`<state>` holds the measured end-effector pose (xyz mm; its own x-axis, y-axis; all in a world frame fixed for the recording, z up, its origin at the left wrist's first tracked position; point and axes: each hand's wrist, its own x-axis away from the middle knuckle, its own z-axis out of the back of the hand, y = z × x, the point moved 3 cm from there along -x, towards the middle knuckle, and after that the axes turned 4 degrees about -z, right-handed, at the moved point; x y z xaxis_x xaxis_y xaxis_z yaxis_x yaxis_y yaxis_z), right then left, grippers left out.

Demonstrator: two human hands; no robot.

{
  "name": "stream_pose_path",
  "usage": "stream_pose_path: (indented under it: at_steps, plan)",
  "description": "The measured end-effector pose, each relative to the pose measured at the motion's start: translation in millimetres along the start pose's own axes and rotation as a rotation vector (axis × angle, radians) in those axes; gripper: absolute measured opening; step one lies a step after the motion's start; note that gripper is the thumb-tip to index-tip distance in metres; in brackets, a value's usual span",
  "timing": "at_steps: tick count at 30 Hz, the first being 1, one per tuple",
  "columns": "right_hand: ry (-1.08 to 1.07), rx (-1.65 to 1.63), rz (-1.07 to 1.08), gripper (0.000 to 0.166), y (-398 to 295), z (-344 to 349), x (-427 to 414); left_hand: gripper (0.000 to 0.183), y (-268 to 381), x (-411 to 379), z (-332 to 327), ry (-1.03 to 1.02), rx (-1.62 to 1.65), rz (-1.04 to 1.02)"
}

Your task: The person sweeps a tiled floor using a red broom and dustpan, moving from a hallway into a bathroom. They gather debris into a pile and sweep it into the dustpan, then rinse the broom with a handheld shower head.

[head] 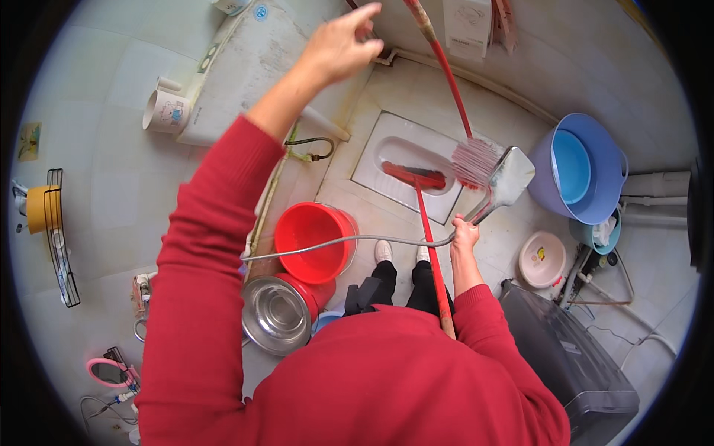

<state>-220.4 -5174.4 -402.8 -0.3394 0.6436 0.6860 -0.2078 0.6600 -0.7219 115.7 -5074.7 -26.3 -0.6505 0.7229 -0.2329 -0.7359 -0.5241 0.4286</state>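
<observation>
My right hand [465,231] grips the handle of a hand shower [512,173] with a grey hose; fine streams of water fall from its head. My left hand [343,44] is raised at the top beside the wall, fingers apart, with nothing plainly held. A red-handled brush or broom [415,175] has its head in the squat toilet pan [410,142], and its long handle leans back against my body. Another long red handle [450,78] stands beyond the pan, its lower end behind the water spray.
A red bucket [309,241] and a steel basin [277,315] are on my left. To the right are a blue tub [605,173], a pale pink basin [542,260] and a dark grey appliance [569,357]. A cistern [245,72] hangs on the left wall.
</observation>
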Motion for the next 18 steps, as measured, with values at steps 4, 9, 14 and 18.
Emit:
stream_pose_path:
  at_steps: [4,9,14,18]
  plan:
    - [0.009,0.016,-0.049,0.038,2.8,2.2,-2.6,0.03,0.6,135.1,-66.1,-0.218,0.416,0.249]
    - [-0.019,0.0,-0.046,0.036,-1.4,-3.9,-7.7,0.027,67.9,304.8,-193.8,-0.891,0.975,0.819]
    - [-0.026,-0.045,-0.019,0.033,-0.2,-16.7,-9.2,0.066,140.5,333.9,-231.3,-1.215,1.318,1.078]
    - [-0.091,-0.02,-0.102,0.038,-1.3,-17.8,-13.5,0.076,171.7,338.5,-255.0,-1.251,1.796,1.177]
